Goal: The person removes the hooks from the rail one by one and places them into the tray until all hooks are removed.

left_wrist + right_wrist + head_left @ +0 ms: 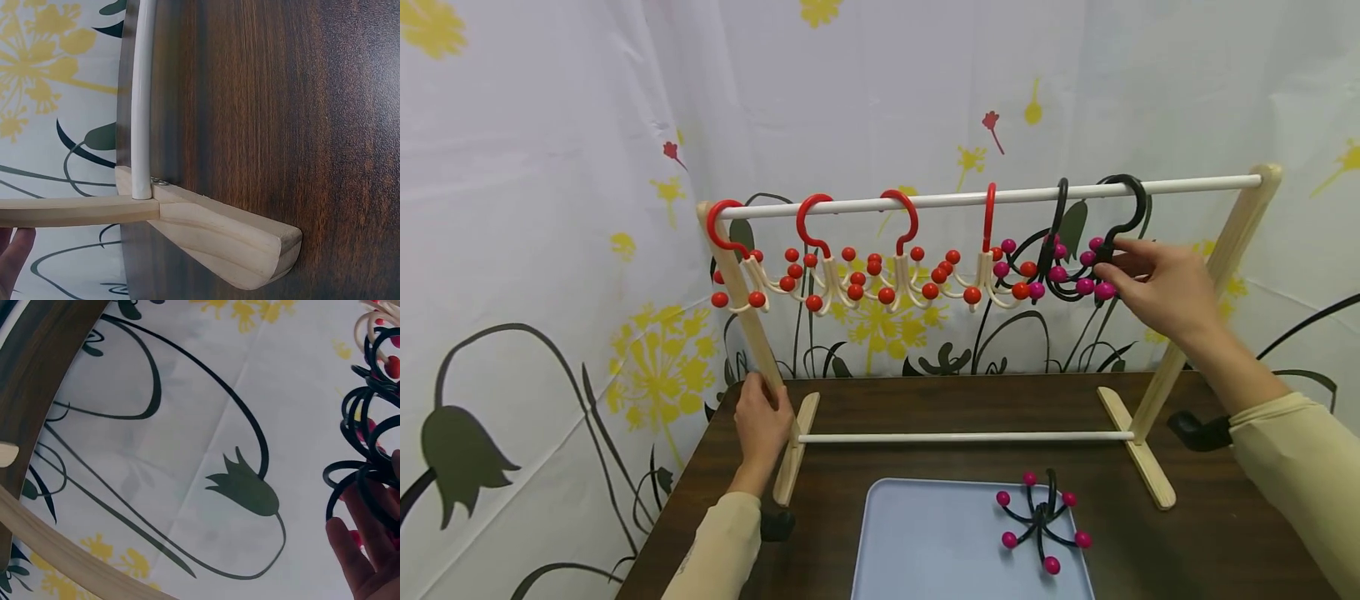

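With the thumb and fingertips, my right hand (1165, 292) pinches the neck of a black multi-arm hanger (1144, 207) with magenta ball tips, its hook over the white top rod (865, 203) of a wooden rack. In the right wrist view, the fingers (369, 544) are among its black curved arms. My left hand (762, 421) holds the rack's left upright (747, 333) low down, near the foot; in the left wrist view only fingertips (19, 250) show beside the wood. A second black hanger (1060, 212) hangs just left of the held one.
Several red-hooked hangers (901, 275) with cream arms and red balls hang along the left of the rod. On a light-blue tray (917, 550) in front lies another black hanger (1040, 521). A patterned curtain (550, 208) hangs behind the dark wooden table (955, 408).
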`<control>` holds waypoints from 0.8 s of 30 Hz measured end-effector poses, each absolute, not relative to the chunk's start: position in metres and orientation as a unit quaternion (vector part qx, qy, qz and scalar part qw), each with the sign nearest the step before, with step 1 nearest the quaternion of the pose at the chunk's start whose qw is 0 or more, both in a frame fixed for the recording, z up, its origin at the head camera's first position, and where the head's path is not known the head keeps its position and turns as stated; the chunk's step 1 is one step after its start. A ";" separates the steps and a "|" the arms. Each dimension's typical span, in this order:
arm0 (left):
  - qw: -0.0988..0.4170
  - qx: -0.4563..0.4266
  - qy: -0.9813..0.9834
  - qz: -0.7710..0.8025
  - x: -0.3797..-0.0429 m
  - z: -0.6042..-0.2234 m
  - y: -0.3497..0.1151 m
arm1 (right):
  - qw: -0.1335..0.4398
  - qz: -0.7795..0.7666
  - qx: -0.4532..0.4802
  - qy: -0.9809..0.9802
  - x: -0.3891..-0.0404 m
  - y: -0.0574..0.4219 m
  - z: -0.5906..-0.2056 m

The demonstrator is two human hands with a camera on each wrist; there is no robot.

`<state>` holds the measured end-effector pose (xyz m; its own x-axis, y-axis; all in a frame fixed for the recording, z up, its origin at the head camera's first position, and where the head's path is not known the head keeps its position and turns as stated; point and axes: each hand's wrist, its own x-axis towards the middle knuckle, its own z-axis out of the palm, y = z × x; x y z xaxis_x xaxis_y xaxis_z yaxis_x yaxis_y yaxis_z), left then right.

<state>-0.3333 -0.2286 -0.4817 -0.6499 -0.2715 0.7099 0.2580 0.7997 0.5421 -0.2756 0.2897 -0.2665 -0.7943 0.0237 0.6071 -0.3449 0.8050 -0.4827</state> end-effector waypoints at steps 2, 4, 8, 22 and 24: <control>0.420 0.002 -0.852 -0.313 -0.334 -0.482 -0.229 | 0.318 0.299 0.088 -0.895 -0.277 0.289 -0.267; 0.415 0.003 -0.856 -0.309 -0.335 -0.482 -0.229 | 0.325 0.300 0.083 -0.893 -0.277 0.289 -0.267; 0.398 0.010 -0.866 -0.304 -0.334 -0.484 -0.228 | 0.335 0.308 0.072 -0.887 -0.277 0.291 -0.267; 0.382 0.018 -0.878 -0.287 -0.331 -0.485 -0.226 | 0.398 0.338 0.055 -0.851 -0.266 0.295 -0.254; 0.380 0.020 -0.880 -0.284 -0.331 -0.484 -0.226 | 0.402 0.339 0.049 -0.849 -0.264 0.297 -0.253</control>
<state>-0.3312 -0.2256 -0.4843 -0.7101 -0.2510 0.6579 0.1810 0.8379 0.5150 -0.2637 0.2970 -0.2528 -0.6716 0.1890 0.7164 -0.3558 0.7659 -0.5356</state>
